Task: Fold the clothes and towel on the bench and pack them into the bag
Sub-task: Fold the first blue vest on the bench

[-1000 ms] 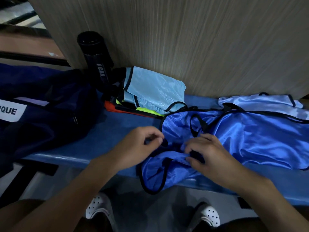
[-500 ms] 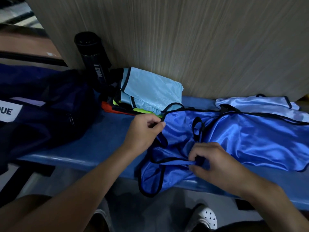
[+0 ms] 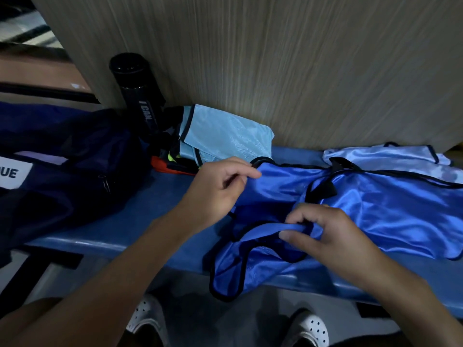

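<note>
Left hand [image 3: 215, 189] has pulled its corner of the blue vest [image 3: 390, 211] further back across the bench [image 3: 150, 221] — thumb and fingers pinching the black trim, probably to spread it flat for folding. Right hand [image 3: 333, 236] pinches a strap fold near the front edge, anchoring that side (part of it droops off the bench). Folded pile [image 3: 225, 136] waits by the bag [image 3: 62, 196] at the left end.

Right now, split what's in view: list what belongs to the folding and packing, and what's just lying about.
Job: shiny blue vest, pinched by left hand and right hand; pale blue vest; folded stack; navy bag; bench.
Lying about: black bottle; white shoes; wood-grain panel.
</note>
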The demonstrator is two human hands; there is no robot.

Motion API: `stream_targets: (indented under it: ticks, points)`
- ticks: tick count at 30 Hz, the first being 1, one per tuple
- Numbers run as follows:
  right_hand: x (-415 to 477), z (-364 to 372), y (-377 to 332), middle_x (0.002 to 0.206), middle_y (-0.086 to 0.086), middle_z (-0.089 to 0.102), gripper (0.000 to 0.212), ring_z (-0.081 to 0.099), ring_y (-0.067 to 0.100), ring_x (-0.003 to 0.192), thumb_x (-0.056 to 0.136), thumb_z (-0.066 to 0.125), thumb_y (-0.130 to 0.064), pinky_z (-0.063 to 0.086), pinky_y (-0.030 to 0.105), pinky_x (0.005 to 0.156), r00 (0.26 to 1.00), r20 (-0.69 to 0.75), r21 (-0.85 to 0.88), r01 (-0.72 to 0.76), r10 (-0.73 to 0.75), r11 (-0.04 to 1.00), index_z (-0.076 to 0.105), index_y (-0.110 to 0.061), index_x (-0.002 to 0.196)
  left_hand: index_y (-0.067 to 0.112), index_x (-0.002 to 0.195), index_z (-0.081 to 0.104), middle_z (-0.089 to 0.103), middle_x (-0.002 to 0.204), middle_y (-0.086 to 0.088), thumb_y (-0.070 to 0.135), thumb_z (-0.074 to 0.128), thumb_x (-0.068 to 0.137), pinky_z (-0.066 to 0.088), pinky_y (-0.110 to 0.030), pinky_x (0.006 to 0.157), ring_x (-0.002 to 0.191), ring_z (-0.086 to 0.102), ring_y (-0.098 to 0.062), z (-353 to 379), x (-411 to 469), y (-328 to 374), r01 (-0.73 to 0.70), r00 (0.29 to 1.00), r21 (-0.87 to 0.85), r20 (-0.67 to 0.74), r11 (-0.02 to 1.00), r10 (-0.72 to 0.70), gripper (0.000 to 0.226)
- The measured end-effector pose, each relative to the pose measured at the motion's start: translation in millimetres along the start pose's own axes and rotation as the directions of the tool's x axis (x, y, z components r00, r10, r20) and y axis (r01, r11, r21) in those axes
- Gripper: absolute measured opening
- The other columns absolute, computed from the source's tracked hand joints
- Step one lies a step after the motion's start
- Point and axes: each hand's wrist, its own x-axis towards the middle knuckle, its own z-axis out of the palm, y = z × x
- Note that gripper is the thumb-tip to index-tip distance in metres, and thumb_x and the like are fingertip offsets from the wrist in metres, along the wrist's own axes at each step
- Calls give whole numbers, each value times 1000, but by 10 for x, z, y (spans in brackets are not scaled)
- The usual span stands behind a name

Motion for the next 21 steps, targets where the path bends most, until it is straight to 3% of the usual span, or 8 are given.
stream_targets:
  ticks: [2,5,10,15,19,21]
  points:
    - [36,7,12,73,-10,57,22,54,7,69,83,75,-18,40,15,66,996,-88,31,-10,12,999,55,-23,74,8,103,73,69,98,4,5,65,92,48,-25,64,72,63,-15,16,-30,49,50,994,-111,106,993,-38,14]
    - [96,14,2,75,-8,56,23,52,6,69,84,73,-10,40,13,68,985,-172,61,4,6,998,54,-21,77,13,102,75,70,102,4,27,77,82,53,-35,81,91,67,-18,63,-77,64,77,981,-109,185,991,-56,24]
    - [141,43,-21,73,-10,56,23,52,5,67,84,73,-11,39,12,67,980,-198,58,29,-17,998,54,-21,77,21,91,76,70,92,10,26,78,78,53,-46,83,89,68,-15,143,-106,51,87,990,-120,119,989,-73,14]
    - [133,62,15,73,-15,56,23,53,7,69,85,73,-15,38,13,69,975,-223,25,18,-12,1000,54,-25,78,25,87,73,70,91,5,21,80,78,54,-45,83,86,68,-17,204,-135,81,85,989,-118,131,989,-69,11]
    - [120,52,34,79,-12,56,24,54,9,73,85,74,-14,42,16,69,962,-272,29,-1,8,1000,53,-27,81,22,85,72,72,84,3,11,77,83,57,-40,79,80,68,-15,229,-125,69,77,996,-148,48,986,-71,13]
    - [88,50,66,85,-13,55,33,55,10,82,85,74,-12,45,20,77,957,-290,-15,-27,22,1000,51,-35,88,19,86,71,72,82,1,7,77,84,58,-41,79,78,69,-17,241,-125,70,100,995,-150,-5,984,-102,13]
